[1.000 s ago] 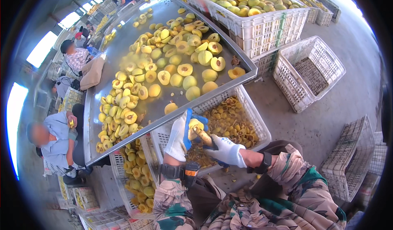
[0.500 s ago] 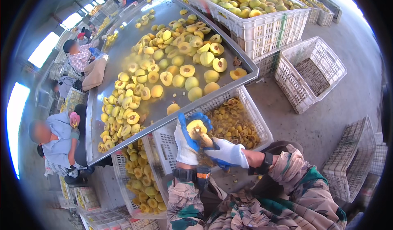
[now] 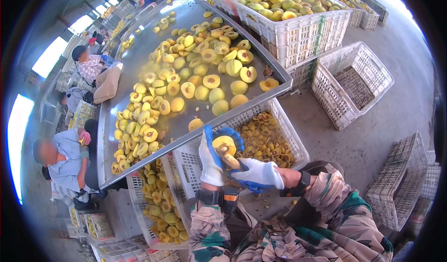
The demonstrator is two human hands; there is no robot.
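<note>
My gloved left hand (image 3: 209, 157) cups a cut yellow fruit half (image 3: 223, 142), its fingers curled round it. Against that fruit is a small tool (image 3: 229, 159) with a light brownish handle, gripped in my gloved right hand (image 3: 256, 173); its tip is hard to make out. Both hands are over a white crate (image 3: 296, 145) of cut fruit scraps. Just beyond them a metal tray (image 3: 260, 66) carries many yellow fruit, mostly halves. Below the tray, left of my hands, another crate holds fruit halves (image 3: 158, 204).
Stacked crates of whole fruit (image 3: 298, 36) stand at upper right. An open crate (image 3: 354, 82) and more crates (image 3: 396, 183) sit on the floor at right. Co-workers (image 3: 65, 159) sit along the tray's left, including one in a checked shirt (image 3: 88, 68).
My left hand has moved slightly right since a second ago and now shows more of the fruit's cut face. The nearest co-worker's hand has shifted slightly. The last half second shows little change.
</note>
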